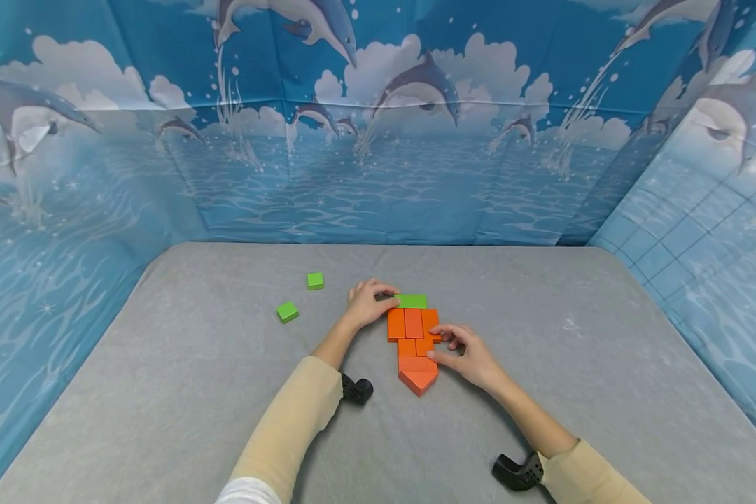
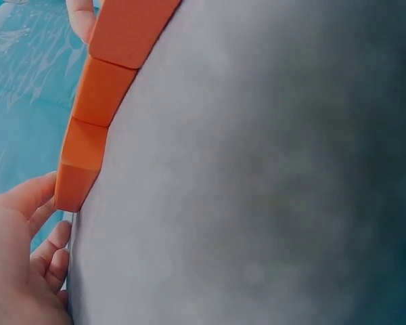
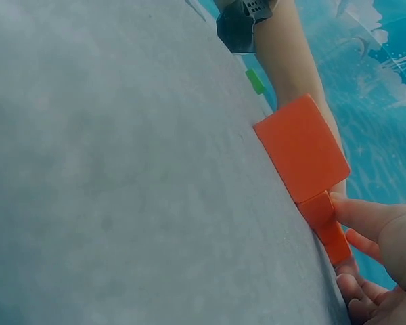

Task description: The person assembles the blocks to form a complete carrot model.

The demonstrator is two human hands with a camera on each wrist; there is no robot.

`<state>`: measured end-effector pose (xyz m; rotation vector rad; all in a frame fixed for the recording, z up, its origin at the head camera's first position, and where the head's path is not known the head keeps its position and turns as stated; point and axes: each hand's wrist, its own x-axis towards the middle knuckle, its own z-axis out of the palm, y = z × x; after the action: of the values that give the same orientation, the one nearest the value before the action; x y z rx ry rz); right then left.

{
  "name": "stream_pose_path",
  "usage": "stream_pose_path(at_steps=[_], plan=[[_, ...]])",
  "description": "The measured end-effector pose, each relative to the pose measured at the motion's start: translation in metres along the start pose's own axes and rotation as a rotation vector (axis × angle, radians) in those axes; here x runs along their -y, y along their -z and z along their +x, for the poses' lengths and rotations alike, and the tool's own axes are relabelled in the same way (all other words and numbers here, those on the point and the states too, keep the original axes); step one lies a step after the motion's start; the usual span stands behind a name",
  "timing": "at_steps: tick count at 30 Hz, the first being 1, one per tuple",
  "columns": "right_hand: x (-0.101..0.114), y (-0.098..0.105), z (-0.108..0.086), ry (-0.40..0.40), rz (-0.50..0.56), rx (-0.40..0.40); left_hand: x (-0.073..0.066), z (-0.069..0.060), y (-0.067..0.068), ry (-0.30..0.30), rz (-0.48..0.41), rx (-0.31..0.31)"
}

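On the grey tabletop, orange and red-orange blocks lie joined in an arrow-like shape, with a pointed block (image 1: 418,382) at the near end. A green rectangular block (image 1: 413,302) lies across its far end. My left hand (image 1: 368,302) pinches the left end of that green block between thumb and finger; in the left wrist view an orange block (image 2: 79,166) hides the green one. Along the right side, my right hand (image 1: 469,355) rests with its thumb by a small orange block (image 3: 318,210) and its fingers by the wider orange part, spread apart.
Two small green blocks, one farther back (image 1: 316,281) and one nearer (image 1: 287,312), lie left of the left hand. Black wrist devices (image 1: 357,390) hang under both forearms. A dolphin-print curtain (image 1: 378,189) surrounds the table.
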<state>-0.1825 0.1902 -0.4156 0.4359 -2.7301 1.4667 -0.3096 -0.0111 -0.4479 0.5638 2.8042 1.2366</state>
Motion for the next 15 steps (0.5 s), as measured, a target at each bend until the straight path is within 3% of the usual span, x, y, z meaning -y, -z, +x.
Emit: stream_pose_path(at_steps=[6, 15], plan=[[-0.004, -0.001, 0.001, 0.001, -0.013, -0.005, 0.0, -0.001, 0.0, 0.003, -0.009, -0.001], [-0.038, -0.006, 0.009, -0.015, -0.045, -0.003, 0.001, -0.001, 0.001, -0.006, -0.029, 0.004]])
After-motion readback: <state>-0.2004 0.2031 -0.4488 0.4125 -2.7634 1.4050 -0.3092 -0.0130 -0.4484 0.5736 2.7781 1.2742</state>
